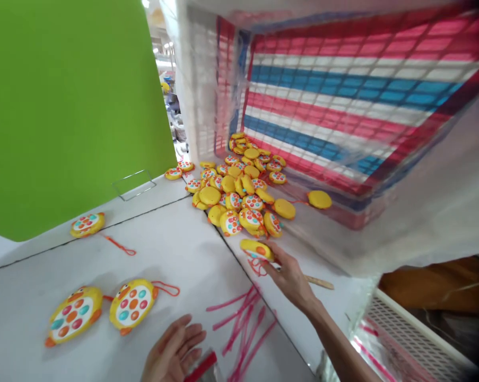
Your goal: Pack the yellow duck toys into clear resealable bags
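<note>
My right hand grips a yellow toy by its edge, with a thin red cord loop hanging below it. That toy is tilted, its white face with coloured buttons turned downward. Low in the view, my left hand is palm up with its fingers apart and a little curled, holding nothing. Close by its fingers is a clear plastic bag with a red strip, cut off by the lower edge. Two yellow button toys with red cords lie face up left of that hand. Several pink strips are spread between my hands.
A heap of yellow toys spills from a bag-lined basket lying on its side. Another toy lies by a green panel. Near the right wrist is a wooden stick; a white crate stands lower right.
</note>
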Demonstrator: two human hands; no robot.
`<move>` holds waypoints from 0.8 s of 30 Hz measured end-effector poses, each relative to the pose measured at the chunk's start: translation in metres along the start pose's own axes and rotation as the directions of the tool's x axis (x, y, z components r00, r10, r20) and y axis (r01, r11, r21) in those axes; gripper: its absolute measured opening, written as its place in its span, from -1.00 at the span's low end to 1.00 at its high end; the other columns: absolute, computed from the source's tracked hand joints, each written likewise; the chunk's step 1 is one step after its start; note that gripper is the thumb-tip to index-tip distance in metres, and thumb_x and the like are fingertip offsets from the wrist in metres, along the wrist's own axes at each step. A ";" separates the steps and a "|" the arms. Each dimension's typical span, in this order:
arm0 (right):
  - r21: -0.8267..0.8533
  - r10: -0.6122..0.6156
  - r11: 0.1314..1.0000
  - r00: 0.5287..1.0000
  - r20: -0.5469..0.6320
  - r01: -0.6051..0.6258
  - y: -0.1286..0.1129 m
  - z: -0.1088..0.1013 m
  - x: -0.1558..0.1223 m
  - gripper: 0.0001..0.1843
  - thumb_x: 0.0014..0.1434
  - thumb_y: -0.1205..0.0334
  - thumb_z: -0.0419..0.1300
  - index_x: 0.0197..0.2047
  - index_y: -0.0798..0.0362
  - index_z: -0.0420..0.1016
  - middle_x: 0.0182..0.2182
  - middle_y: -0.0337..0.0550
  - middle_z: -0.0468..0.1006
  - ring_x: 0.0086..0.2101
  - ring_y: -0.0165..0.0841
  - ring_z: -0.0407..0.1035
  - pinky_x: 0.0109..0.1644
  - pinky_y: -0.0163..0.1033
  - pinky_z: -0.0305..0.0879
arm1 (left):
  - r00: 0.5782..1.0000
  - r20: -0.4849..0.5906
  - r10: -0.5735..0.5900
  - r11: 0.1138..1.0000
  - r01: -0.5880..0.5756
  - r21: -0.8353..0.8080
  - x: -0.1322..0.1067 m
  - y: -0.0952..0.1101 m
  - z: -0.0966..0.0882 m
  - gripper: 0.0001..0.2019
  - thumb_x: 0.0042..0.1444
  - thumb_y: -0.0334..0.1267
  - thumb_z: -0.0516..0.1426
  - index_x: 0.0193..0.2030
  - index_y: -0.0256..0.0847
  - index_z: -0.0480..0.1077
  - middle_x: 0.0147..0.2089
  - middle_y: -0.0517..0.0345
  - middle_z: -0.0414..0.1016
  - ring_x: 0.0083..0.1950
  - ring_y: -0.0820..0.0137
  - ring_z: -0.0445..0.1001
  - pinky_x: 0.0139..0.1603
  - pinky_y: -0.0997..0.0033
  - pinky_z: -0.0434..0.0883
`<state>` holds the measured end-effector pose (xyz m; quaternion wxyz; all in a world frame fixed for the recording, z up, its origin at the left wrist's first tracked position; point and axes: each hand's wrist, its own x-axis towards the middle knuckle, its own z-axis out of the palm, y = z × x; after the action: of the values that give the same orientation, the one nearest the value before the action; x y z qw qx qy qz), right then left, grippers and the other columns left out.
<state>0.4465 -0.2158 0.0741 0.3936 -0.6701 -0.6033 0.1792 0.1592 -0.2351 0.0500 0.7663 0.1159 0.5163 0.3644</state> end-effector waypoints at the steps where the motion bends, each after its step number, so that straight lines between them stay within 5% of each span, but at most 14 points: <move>1: 0.098 -0.009 0.995 0.999 0.038 0.005 -0.015 0.007 -0.005 -0.58 0.07 0.35 0.09 0.05 0.03 0.29 -0.09 -0.10 0.48 -0.13 -0.26 0.39 -0.02 -0.15 0.30 | 0.999 0.013 0.046 0.998 -0.046 0.033 -0.003 0.001 0.014 -0.51 -0.27 -0.16 0.36 -0.15 -0.24 0.42 -0.20 -0.13 0.56 -0.10 0.11 0.50 -0.25 0.33 0.44; 4: 0.308 -0.066 0.951 0.992 0.110 0.029 -0.050 0.030 -0.017 -0.58 0.03 0.42 0.12 -0.01 -0.01 0.34 -0.13 -0.16 0.50 -0.17 -0.31 0.40 -0.07 -0.22 0.33 | 0.971 0.029 0.238 0.965 -0.240 0.104 -0.010 0.005 0.051 -0.38 -0.19 -0.11 0.32 0.06 -0.06 0.28 0.04 -0.04 0.43 0.07 0.15 0.39 -0.17 0.32 0.41; 7: 0.414 -0.204 0.900 0.972 0.118 0.139 -0.068 0.049 -0.030 -0.52 0.02 0.50 0.09 0.02 -0.04 0.30 -0.07 -0.14 0.46 -0.10 -0.32 0.37 0.00 -0.21 0.30 | 0.932 0.084 0.353 0.932 -0.358 0.057 -0.014 0.008 0.069 -0.32 -0.15 -0.08 0.30 0.15 0.05 0.17 0.07 0.05 0.39 0.08 0.17 0.36 -0.13 0.28 0.39; 11: 0.424 -0.274 0.881 0.957 0.093 0.211 -0.068 0.060 -0.046 -0.49 0.03 0.50 0.11 0.05 -0.04 0.21 0.12 -0.04 0.25 0.09 -0.29 0.20 0.12 -0.17 0.22 | 0.914 0.164 0.370 0.929 -0.364 -0.065 -0.024 0.008 0.069 -0.36 -0.06 -0.08 0.24 0.18 0.03 0.15 0.04 0.07 0.41 0.05 0.19 0.36 -0.02 0.26 0.34; 16: 0.399 -0.277 0.894 0.951 0.134 0.204 -0.057 0.065 -0.057 -0.29 -0.01 0.56 0.11 0.18 -0.05 0.05 0.23 -0.01 0.05 0.21 -0.28 0.00 0.22 -0.15 0.10 | 0.926 0.134 0.353 0.935 -0.345 -0.079 -0.030 0.006 0.070 -0.32 -0.15 -0.31 0.25 0.18 -0.02 0.18 0.10 0.07 0.36 0.14 0.13 0.29 0.09 0.23 0.29; 24: 0.468 -0.234 0.878 0.945 0.229 0.104 -0.040 0.060 -0.071 -0.09 -0.01 0.57 0.09 0.31 -0.11 -0.21 0.24 -0.04 0.08 0.22 -0.25 0.00 0.24 0.00 0.04 | 0.930 0.077 0.361 0.932 -0.356 -0.065 -0.028 0.007 0.080 -0.34 -0.25 -0.43 0.24 0.10 -0.11 0.27 0.04 0.06 0.42 0.11 0.11 0.33 0.03 0.24 0.36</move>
<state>0.3623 -0.2660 0.0497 0.4631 -0.4730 -0.6515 0.3706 0.2211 -0.2335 0.1089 0.7114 0.2047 0.4432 0.5055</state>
